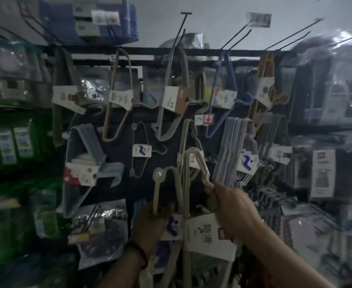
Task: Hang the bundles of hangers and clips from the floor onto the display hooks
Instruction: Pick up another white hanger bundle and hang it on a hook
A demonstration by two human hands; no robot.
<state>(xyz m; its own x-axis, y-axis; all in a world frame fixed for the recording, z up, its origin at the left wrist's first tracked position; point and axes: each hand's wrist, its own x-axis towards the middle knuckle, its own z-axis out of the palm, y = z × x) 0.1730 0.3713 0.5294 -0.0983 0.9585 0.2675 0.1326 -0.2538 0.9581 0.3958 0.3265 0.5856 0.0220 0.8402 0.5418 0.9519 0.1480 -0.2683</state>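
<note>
At lower centre, the left hand (150, 223) and right hand (231, 206) each grasp a cream hanger bundle (183, 183), raised so its hooks can reach the display hooks (212, 159).

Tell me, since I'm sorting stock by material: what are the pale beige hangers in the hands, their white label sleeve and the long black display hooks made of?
Pale beige hangers: probably moulded plastic, matt, with thick smooth rounded arms. White label sleeve: seemingly printed card, flat and folded round the bundle. Long black display hooks: likely painted metal wire, thin and straight; blur leaves the finish unclear.
</note>
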